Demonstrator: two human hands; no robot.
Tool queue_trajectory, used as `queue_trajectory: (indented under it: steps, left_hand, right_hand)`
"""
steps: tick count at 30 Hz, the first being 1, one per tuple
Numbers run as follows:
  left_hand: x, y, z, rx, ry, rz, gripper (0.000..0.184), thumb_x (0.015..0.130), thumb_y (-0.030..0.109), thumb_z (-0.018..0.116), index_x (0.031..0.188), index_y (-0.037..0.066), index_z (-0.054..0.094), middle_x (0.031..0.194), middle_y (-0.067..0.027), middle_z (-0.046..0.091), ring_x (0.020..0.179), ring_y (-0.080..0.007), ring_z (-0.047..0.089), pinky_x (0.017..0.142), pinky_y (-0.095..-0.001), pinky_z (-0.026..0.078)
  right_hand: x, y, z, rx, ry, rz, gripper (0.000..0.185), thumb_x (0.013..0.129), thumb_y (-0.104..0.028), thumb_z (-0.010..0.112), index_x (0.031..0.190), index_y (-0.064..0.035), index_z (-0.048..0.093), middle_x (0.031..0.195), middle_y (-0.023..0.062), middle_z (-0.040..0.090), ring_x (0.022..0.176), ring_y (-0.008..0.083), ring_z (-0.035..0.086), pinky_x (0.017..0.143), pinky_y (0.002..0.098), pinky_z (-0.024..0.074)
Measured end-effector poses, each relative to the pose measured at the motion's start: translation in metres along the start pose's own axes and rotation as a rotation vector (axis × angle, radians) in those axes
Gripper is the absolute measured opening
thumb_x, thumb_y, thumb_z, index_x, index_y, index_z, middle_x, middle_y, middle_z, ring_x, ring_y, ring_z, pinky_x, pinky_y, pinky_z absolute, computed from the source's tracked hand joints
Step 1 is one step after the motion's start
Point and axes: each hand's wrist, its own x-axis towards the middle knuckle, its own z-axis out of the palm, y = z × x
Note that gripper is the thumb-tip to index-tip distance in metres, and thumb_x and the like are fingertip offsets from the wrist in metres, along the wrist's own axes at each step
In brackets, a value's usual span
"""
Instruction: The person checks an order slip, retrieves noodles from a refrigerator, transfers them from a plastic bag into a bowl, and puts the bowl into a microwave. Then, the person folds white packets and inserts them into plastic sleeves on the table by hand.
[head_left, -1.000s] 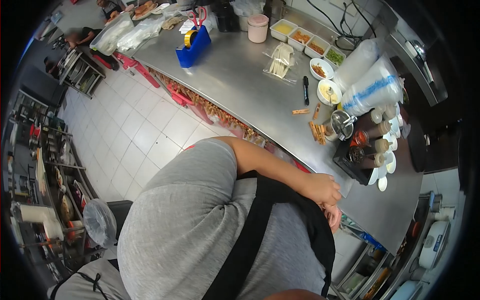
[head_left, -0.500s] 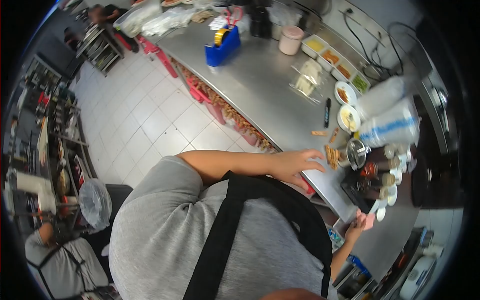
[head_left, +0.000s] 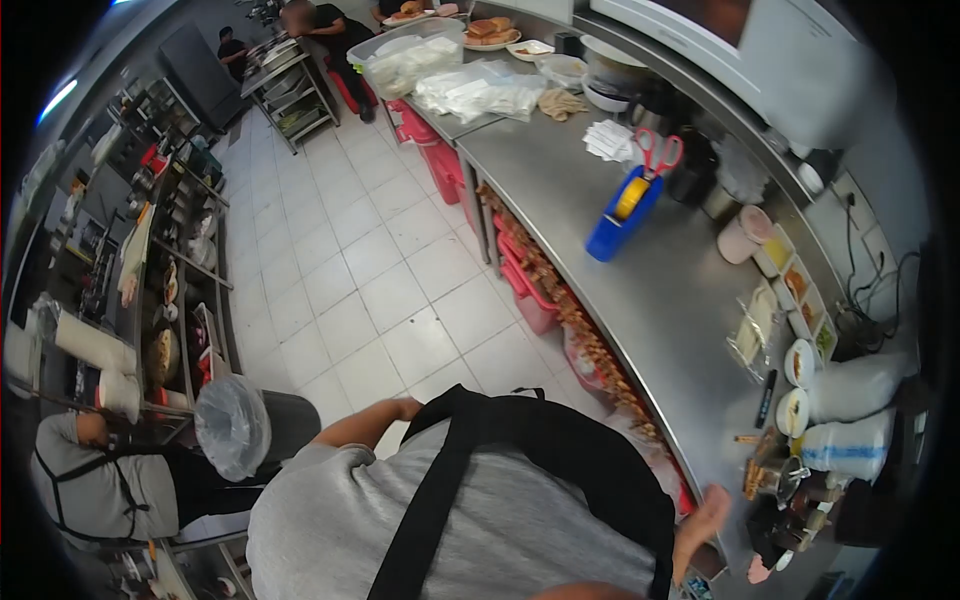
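My left forearm reaches out beside my grey shirt, and my left hand (head_left: pixel 407 408) is mostly hidden behind the black apron (head_left: pixel 560 440), so its fingers do not show. Close to the counter's front edge, my right hand (head_left: pixel 706 515) is raised with its fingers stretched out and nothing in it. Beyond it on the steel counter (head_left: pixel 650 290) lies a pink cloth (head_left: pixel 758 569). Near the cloth stand several seasoning bottles (head_left: pixel 815 520), a steel pot (head_left: pixel 780 478) and a black marker (head_left: pixel 766 398).
A blue tape dispenser (head_left: pixel 615 225) with red scissors (head_left: pixel 659 152), plastic bags (head_left: pixel 480 90) and a row of food tubs (head_left: pixel 795 283) are on the counter. Red crates (head_left: pixel 525 285) sit below. To the left are a lined bin (head_left: pixel 232 425) and a co-worker (head_left: pixel 110 475).
My left hand has left the counter edge and dropped beside my body. My right hand has let go of the pink cloth and drawn back. The view has turned toward the aisle.
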Motion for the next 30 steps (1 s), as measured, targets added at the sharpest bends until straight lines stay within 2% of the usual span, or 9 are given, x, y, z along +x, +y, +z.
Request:
queue_trajectory:
  steps: [2, 4, 8, 11, 16, 22, 23, 26, 30]
  left_hand:
    - [-0.078, 0.077, -0.088, 0.372, 0.135, -0.586, 0.07, 0.076, 0.06, 0.062, 0.134, 0.022, 0.048, 0.137, -0.0202, 0.043, 0.128, -0.0384, 0.038, 0.103, -0.0451, 0.036]
    - [-0.07, 0.021, -0.15, 0.318, 0.446, -0.467, 0.069, 0.075, 0.06, 0.062, 0.128, 0.017, 0.053, 0.133, -0.0212, 0.046, 0.128, -0.0382, 0.037, 0.103, -0.0462, 0.036]
    - [-0.087, 0.064, -0.3, 0.042, 0.952, -0.109, 0.055, 0.079, 0.047, 0.065, 0.121, 0.011, 0.058, 0.131, -0.0272, 0.044, 0.127, -0.0397, 0.038, 0.104, -0.0431, 0.035]
    - [-0.085, 0.111, -0.392, 0.014, 1.08, 0.07, 0.048, 0.082, 0.04, 0.065, 0.12, 0.011, 0.057, 0.133, -0.0264, 0.041, 0.126, -0.0392, 0.039, 0.103, -0.0416, 0.036]
    - [-0.061, 0.169, -0.52, 0.082, 1.168, 0.25, 0.039, 0.083, 0.037, 0.064, 0.109, 0.008, 0.064, 0.111, -0.0177, 0.061, 0.101, -0.0311, 0.058, 0.088, -0.0393, 0.046]
    - [-0.034, 0.195, -0.632, -0.132, 1.267, 0.068, 0.027, 0.081, 0.028, 0.066, 0.09, 0.003, 0.065, 0.081, -0.0138, 0.067, 0.071, -0.0308, 0.063, 0.069, -0.0379, 0.05]
    - [-0.03, 0.196, -0.646, -0.151, 1.312, 0.046, 0.015, 0.079, 0.016, 0.061, 0.088, 0.004, 0.064, 0.086, -0.0151, 0.066, 0.079, -0.0329, 0.062, 0.072, -0.0382, 0.049]
    - [-0.009, 0.17, -0.694, -0.075, 1.516, 0.115, 0.019, 0.075, 0.006, 0.055, 0.092, 0.006, 0.064, 0.093, -0.0159, 0.063, 0.089, -0.0342, 0.06, 0.078, -0.0391, 0.048]
    - [0.002, 0.156, -0.775, 0.147, 1.544, 0.061, 0.027, 0.075, 0.011, 0.058, 0.101, 0.009, 0.063, 0.107, -0.018, 0.059, 0.103, -0.0344, 0.055, 0.089, -0.0427, 0.044]
  right_hand:
    - [-0.01, -0.068, 0.075, 0.292, -0.506, 0.166, 0.021, 0.091, -0.012, 0.053, 0.108, -0.0022, 0.06, 0.096, 0.0102, 0.062, 0.092, 0.02, 0.058, 0.084, 0.0318, 0.0445]
    - [-0.01, -0.121, 0.127, 0.421, -0.772, 0.2, 0.021, 0.09, -0.012, 0.053, 0.108, -0.0022, 0.06, 0.096, 0.0102, 0.062, 0.093, 0.02, 0.058, 0.085, 0.0318, 0.0444]
    - [-0.006, -0.187, 0.197, 0.555, -1.019, 0.31, 0.022, 0.089, -0.012, 0.055, 0.108, -0.0022, 0.06, 0.098, 0.0101, 0.062, 0.093, 0.0198, 0.058, 0.085, 0.0318, 0.0443]
    - [-0.002, -0.213, 0.231, 0.609, -1.051, 0.416, 0.023, 0.088, -0.012, 0.056, 0.109, -0.0022, 0.059, 0.099, 0.01, 0.062, 0.094, 0.0197, 0.058, 0.086, 0.0318, 0.0441]
    - [0.02, -0.234, 0.282, 0.683, -1.025, 0.544, 0.024, 0.087, -0.012, 0.058, 0.109, -0.0022, 0.059, 0.1, 0.0099, 0.062, 0.094, 0.0195, 0.058, 0.087, 0.0318, 0.0439]
    - [0.066, -0.269, 0.34, 0.744, -1.037, 0.585, 0.026, 0.085, -0.011, 0.061, 0.11, -0.0022, 0.059, 0.102, 0.0097, 0.062, 0.095, 0.0193, 0.058, 0.088, 0.0317, 0.0437]
    - [0.074, -0.276, 0.348, 0.752, -1.042, 0.589, 0.027, 0.085, -0.011, 0.061, 0.11, -0.0022, 0.059, 0.103, 0.0097, 0.062, 0.095, 0.0193, 0.058, 0.088, 0.0317, 0.0437]
    - [0.096, -0.299, 0.37, 0.771, -1.041, 0.595, 0.028, 0.084, -0.011, 0.062, 0.11, -0.0022, 0.058, 0.104, 0.0096, 0.062, 0.095, 0.0192, 0.058, 0.089, 0.0317, 0.0436]
    - [0.112, -0.331, 0.398, 0.803, -1.006, 0.633, 0.03, 0.083, -0.011, 0.064, 0.11, -0.0022, 0.058, 0.105, 0.0095, 0.062, 0.096, 0.0191, 0.058, 0.089, 0.0317, 0.0434]
